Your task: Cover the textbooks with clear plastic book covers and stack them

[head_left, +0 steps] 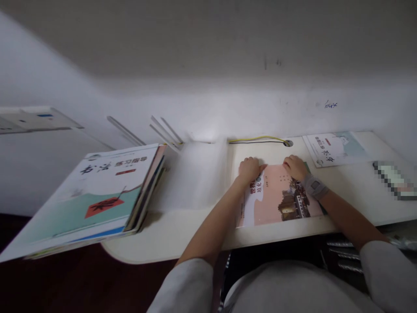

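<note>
My left hand (pixel 249 170) and my right hand (pixel 295 167) both have curled fingers at the far edge of a pink-covered book (pixel 276 195), which lies flat on a white desk (pixel 146 237). Its cover has a picture of buildings and dark Chinese title text. A grey wrist strap (pixel 314 187) circles my right wrist. To the left lies a thick stack of calligraphy workbooks (pixel 97 195), overhanging the desk's edge. Neither hand touches that stack.
A thin calligraphy booklet (pixel 335 150) lies at the back right, and a pixelated flat item (pixel 394 180) lies near the right edge. A yellow-and-black cable (pixel 257 139) runs to a round desk grommet (pixel 288 143). A white wall (pixel 208 104) rises behind the desk.
</note>
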{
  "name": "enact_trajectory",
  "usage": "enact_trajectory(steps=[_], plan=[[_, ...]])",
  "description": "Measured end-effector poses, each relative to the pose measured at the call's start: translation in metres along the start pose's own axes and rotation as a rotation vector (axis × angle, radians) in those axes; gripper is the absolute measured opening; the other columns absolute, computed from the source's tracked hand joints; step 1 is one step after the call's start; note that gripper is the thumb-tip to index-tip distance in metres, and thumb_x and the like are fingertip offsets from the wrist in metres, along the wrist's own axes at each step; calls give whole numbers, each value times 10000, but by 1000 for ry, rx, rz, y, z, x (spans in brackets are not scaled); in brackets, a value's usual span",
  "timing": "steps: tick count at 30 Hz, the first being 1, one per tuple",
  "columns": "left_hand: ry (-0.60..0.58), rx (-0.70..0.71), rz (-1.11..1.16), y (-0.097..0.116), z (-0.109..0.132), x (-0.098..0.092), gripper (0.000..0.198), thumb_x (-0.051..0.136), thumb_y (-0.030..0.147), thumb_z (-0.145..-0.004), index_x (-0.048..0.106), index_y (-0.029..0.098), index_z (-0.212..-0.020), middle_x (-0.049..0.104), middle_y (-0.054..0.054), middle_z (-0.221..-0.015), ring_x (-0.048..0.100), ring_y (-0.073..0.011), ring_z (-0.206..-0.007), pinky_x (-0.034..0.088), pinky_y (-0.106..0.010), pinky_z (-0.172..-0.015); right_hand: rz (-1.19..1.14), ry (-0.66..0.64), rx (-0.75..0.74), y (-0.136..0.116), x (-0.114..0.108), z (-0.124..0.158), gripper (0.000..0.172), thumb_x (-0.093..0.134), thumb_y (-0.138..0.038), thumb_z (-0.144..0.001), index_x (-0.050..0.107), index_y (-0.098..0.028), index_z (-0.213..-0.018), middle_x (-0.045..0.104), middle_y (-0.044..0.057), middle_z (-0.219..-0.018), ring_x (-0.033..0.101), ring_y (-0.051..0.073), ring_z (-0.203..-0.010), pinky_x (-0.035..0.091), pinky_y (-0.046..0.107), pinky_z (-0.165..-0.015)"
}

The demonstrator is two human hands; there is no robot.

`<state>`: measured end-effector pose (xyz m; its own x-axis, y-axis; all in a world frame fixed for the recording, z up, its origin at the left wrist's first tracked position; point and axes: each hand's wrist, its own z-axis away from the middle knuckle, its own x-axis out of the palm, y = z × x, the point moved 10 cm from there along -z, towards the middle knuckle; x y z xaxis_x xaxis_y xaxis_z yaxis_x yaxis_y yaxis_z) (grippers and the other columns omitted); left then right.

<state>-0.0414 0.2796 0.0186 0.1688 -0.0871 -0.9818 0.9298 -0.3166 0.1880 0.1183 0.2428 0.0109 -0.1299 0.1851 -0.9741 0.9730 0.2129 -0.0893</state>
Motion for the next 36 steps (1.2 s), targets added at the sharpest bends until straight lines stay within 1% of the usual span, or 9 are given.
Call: enact_trajectory(steps=[6, 11, 14, 18, 23, 28, 32, 34, 36], plan=[[-79, -110, 184, -25, -2, -17, 243, 580, 395, -791, 671, 171, -808, 682, -135, -941, 617, -288, -968, 446, -361, -827, -38, 66, -2, 5, 3, -1, 173, 430, -243, -904, 588, -184, -864, 582, 84, -906, 493, 207, -880, 331, 308, -766], [14, -247, 484, -64, 32, -39, 414, 489, 395, -850, 533, 145, -1177, 644, -151, -1088, 623, -239, -954, 483, -332, -772, -82, 95, -13, 8, 5, -3, 165, 435, -202, -887, 595, -180, -851, 588, 89, -886, 492, 213, -861, 339, 317, -761], [18, -296, 683, -76, 73, -25, 491, 398, 408, -882, 420, 117, -1277, 632, -160, -1098, 644, -189, -856, 506, -277, -647, -115, 107, -27, 9, 5, -3, 176, 427, -175, -883, 603, -167, -882, 597, 98, -893, 503, 214, -859, 361, 328, -765], [-99, -319, 981, -70, 128, 13, 368, 515, 376, -784, 542, 134, -1061, 659, -75, -845, 626, -154, -681, 469, -231, -527, -160, 114, -62, 7, 4, -3, 193, 430, -191, -906, 616, -155, -946, 614, 101, -914, 540, 201, -868, 421, 346, -784], [-101, -335, 1331, -59, 156, 23, 331, 625, 351, -663, 501, 201, -931, 565, 54, -611, 529, -100, -490, 361, -176, -421, -212, 168, -67, 9, -11, 4, 321, 537, -350, -891, 544, -179, -1162, 565, 79, -1172, 580, 194, -975, 501, 406, -823], [53, -281, 1504, -61, 146, -10, 373, 694, 298, -609, 482, 223, -907, 595, 68, -622, 565, -104, -504, 436, -193, -482, -236, 323, 38, 64, -56, 43, 237, 435, -230, -886, 587, -167, -1056, 593, 105, -1068, 534, 226, -1015, 428, 414, -915], [62, -251, 1616, -40, 107, -17, 381, 698, 227, -572, 488, 210, -890, 619, 60, -634, 593, -120, -512, 470, -213, -500, -376, 716, 299, 142, -97, 125, 221, 389, -224, -855, 563, -172, -981, 595, 109, -980, 554, 217, -933, 460, 375, -822], [49, -224, 1671, -15, 78, -11, 346, 672, 192, -573, 490, 203, -867, 628, 51, -646, 608, -126, -533, 476, -213, -502, -426, 773, 446, 168, -93, 165, 187, 396, -221, -831, 548, -192, -935, 597, 83, -928, 564, 203, -856, 474, 351, -749], [41, -208, 1724, 15, 45, 0, 295, 630, 146, -583, 491, 199, -838, 623, 50, -639, 598, -113, -520, 458, -191, -479, -432, 668, 512, 175, -77, 188, 185, 386, -183, -792, 542, -195, -890, 603, 67, -862, 565, 200, -794, 474, 349, -716]])
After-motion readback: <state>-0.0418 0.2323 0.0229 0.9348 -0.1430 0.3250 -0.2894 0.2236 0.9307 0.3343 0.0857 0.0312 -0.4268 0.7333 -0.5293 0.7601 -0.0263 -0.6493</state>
